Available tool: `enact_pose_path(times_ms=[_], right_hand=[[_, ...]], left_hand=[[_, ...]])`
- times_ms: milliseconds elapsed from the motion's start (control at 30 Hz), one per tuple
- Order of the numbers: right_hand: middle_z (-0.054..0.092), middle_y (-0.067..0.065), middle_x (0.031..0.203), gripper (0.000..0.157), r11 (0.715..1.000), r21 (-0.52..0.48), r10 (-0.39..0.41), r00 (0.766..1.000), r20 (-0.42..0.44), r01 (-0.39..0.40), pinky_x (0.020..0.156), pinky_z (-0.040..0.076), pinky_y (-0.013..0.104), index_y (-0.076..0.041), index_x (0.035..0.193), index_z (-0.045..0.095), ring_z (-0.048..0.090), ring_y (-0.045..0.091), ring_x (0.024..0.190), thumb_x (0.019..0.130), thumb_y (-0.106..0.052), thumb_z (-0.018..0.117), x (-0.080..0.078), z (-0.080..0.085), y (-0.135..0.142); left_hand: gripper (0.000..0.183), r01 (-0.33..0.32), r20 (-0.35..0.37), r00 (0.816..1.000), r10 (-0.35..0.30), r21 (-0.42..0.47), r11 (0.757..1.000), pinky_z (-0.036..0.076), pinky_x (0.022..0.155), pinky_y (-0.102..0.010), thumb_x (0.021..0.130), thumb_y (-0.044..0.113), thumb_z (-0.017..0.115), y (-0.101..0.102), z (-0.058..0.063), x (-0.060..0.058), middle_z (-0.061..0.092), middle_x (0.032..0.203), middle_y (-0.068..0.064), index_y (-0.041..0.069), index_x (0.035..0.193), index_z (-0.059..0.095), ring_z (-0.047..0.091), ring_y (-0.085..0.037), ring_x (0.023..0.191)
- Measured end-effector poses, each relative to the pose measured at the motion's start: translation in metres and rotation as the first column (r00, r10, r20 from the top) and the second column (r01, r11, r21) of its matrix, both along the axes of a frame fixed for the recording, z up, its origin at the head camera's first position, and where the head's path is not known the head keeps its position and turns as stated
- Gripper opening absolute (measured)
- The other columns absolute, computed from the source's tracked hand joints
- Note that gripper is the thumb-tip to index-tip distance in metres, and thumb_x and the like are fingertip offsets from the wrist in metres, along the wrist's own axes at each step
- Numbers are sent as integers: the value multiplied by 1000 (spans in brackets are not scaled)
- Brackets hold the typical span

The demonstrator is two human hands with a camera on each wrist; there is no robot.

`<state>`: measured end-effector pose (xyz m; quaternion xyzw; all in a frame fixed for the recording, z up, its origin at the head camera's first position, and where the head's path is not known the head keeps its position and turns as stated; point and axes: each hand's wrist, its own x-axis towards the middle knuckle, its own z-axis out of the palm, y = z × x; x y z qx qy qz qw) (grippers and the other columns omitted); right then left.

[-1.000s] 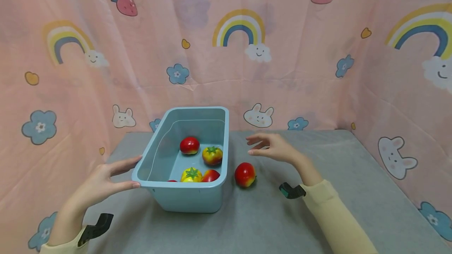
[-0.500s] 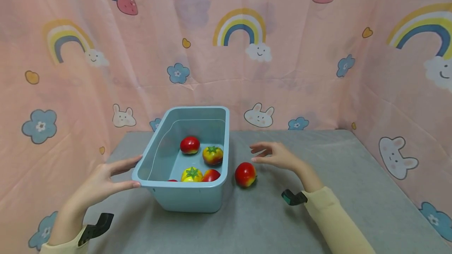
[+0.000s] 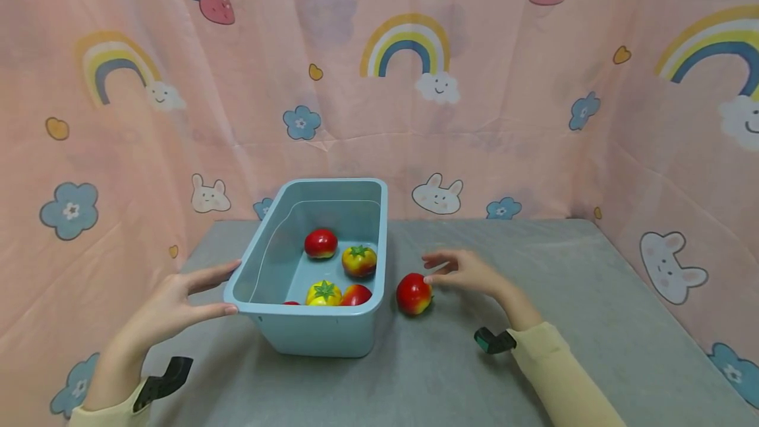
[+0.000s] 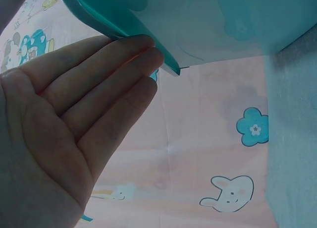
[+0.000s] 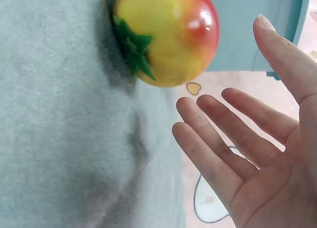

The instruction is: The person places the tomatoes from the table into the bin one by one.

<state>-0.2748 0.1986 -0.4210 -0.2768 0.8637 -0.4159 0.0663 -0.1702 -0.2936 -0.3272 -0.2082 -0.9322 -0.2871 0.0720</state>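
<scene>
A light blue plastic bin (image 3: 320, 331) stands on the grey table. Inside lie several toy tomatoes, among them a red one (image 3: 321, 243), a yellow-and-red one (image 3: 358, 261) and a yellow one (image 3: 323, 293) with a green calyx. My left hand (image 3: 166, 312) rests against the bin's near left corner, its straight fingers (image 4: 114, 84) touching the outside under the rim. Outside the bin, to its right, a red-and-yellow toy tomato (image 3: 414, 294) lies on its side, its green calyx (image 5: 134, 48) turned right. My right hand (image 3: 468, 273) hovers just beyond it, fingers spread and holding nothing.
The grey table (image 3: 534, 262) extends right of the bin. A pink printed curtain (image 3: 504, 84) hangs behind and along both sides. Each wrist carries a small black camera mount (image 3: 495, 341). The bin's front wall partly hides the tomatoes nearest it.
My right hand has come down and slightly nearer to the tomato outside the bin. The left hand, the bin and the tomatoes have stayed in place.
</scene>
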Motion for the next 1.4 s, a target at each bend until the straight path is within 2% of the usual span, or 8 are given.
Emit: enact_pose_path(times_ms=[233, 500, 600, 733, 933, 1100, 1400], right_hand=[[62, 13, 124, 57, 1000, 20, -17, 998, 54, 16, 83, 53, 35, -8, 131, 56, 63, 24, 103, 84, -37, 70, 0, -10, -2], [60, 13, 126, 56, 1000, 6, 15, 996, 83, -16, 83, 54, 37, -5, 129, 56, 62, 27, 105, 85, -35, 70, 1, -16, -6], [59, 14, 127, 58, 1000, 2, 14, 995, 97, -14, 82, 54, 36, -6, 131, 55, 61, 27, 106, 83, -36, 71, 2, -18, -7], [59, 13, 127, 59, 1000, -3, 4, 994, 110, -4, 82, 54, 36, -8, 131, 55, 60, 29, 107, 81, -35, 73, 2, -20, -9], [59, 12, 127, 58, 1000, 23, -8, 991, 134, 5, 82, 54, 37, -11, 130, 56, 58, 27, 108, 81, -37, 73, 5, -20, -11], [59, 13, 127, 61, 1000, 30, -12, 987, 160, 7, 83, 54, 38, -9, 130, 55, 59, 27, 108, 80, -39, 73, 8, -18, -12], [59, 13, 126, 61, 999, 39, -28, 989, 143, 22, 82, 54, 38, -9, 130, 56, 59, 29, 109, 80, -39, 74, 10, -20, -10]], left_hand=[[66, -2, 3, 1000, 2, 0, 1000, 51, 86, -46, 77, 35, 78, 0, 0, 0, 61, 130, -2, 18, 136, 53, 48, 13, 111], [67, -1, 12, 1000, 1, 13, 1000, 51, 86, -47, 77, 35, 78, 1, 0, 0, 60, 130, -4, 15, 136, 53, 47, 15, 110], [67, -3, 15, 1000, 2, 13, 1000, 53, 86, -35, 77, 35, 78, 0, -1, 0, 60, 130, -2, 17, 137, 53, 47, 15, 110], [66, 0, 14, 1000, 0, 19, 1000, 46, 86, -20, 77, 34, 78, -1, -1, 0, 60, 130, -1, 19, 137, 53, 47, 15, 111], [66, 3, 8, 1000, -3, 25, 1000, 47, 86, -21, 77, 33, 78, -1, -2, 0, 60, 130, -1, 18, 136, 53, 47, 15, 111], [66, 3, 3, 1000, -3, 24, 1000, 48, 87, -24, 77, 33, 78, -1, -1, 0, 60, 130, -1, 18, 136, 53, 47, 15, 111], [66, 10, 6, 1000, -11, 40, 999, 44, 86, -17, 77, 31, 78, 0, -1, 1, 60, 130, -1, 16, 136, 54, 48, 14, 111]])
